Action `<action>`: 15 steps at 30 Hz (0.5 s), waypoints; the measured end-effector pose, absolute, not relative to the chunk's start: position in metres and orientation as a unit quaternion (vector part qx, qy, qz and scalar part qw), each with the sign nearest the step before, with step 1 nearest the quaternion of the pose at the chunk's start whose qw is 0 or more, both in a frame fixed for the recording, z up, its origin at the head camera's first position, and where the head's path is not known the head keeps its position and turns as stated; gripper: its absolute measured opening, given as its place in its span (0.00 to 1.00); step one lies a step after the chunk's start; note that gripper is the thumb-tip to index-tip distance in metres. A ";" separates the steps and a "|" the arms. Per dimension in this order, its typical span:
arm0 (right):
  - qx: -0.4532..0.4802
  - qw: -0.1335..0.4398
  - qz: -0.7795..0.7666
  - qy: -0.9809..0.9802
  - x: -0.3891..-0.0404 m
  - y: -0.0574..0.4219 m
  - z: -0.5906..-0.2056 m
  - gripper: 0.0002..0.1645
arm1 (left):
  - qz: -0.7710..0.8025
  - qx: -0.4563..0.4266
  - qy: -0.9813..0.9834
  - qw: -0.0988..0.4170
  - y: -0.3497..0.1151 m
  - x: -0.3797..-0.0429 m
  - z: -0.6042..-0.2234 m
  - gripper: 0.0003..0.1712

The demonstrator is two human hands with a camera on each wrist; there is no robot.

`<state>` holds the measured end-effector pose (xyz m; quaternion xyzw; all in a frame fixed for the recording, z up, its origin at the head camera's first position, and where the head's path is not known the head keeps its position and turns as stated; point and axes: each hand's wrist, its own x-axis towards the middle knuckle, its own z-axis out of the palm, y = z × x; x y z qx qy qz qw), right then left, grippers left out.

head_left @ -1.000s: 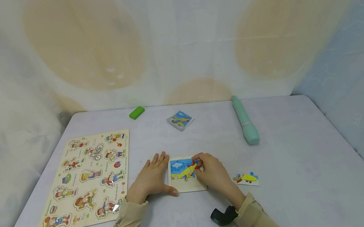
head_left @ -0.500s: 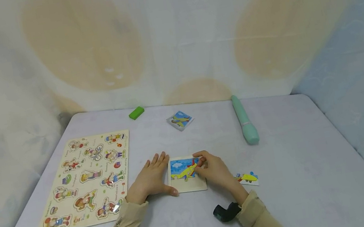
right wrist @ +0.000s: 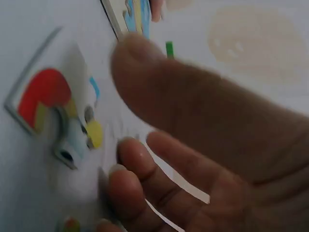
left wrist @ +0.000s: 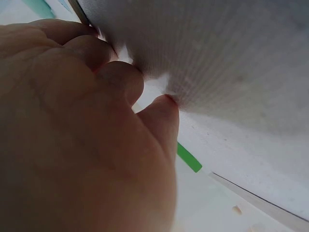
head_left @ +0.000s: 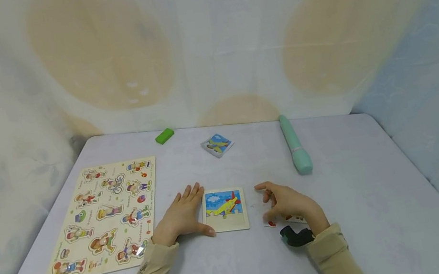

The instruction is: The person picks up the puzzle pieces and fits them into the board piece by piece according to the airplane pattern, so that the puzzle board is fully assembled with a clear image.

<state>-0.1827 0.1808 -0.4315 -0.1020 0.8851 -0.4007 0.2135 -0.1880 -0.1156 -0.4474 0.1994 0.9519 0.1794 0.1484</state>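
A small wooden jigsaw tray (head_left: 228, 223) lies mid-table, its upper part filled with an airplane picture and a bare strip along the near side. My left hand (head_left: 182, 216) rests flat at the tray's left edge, fingers spread, thumb at the near-left corner. To the right of the tray, my right hand (head_left: 287, 201) hovers with loosely bent fingers over loose puzzle pieces (head_left: 296, 219), partly hiding them. In the right wrist view, a puzzle piece (right wrist: 46, 94) with a red patch lies near the thumb and fingertips, and nothing is between them.
A large peg puzzle board (head_left: 98, 220) with sports figures lies at the left. Toward the back are a green block (head_left: 164, 136), a small airplane picture card (head_left: 217, 145) and a mint-green club-shaped object (head_left: 297, 148). Patterned cloth hangs behind and at both sides.
My right hand has let go of the piece at the tray's right side, now lying in the picture, and moved right over the loose pieces. The left hand stays put.
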 end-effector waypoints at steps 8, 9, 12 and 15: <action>-0.123 0.181 -0.297 0.929 -0.177 0.172 -0.430 0.48 | 0.181 0.200 0.951 0.149 -0.116 -0.188 -0.447 0.71; -0.109 0.173 -0.300 0.932 -0.177 0.170 -0.431 0.45 | 0.182 0.199 0.951 0.149 -0.116 -0.188 -0.447 0.71; -0.068 0.151 -0.329 0.930 -0.178 0.167 -0.434 0.37 | 0.182 0.199 0.951 0.150 -0.115 -0.188 -0.448 0.71; -0.056 0.129 -0.350 0.926 -0.182 0.166 -0.437 0.29 | 0.182 0.197 0.952 0.149 -0.116 -0.189 -0.448 0.72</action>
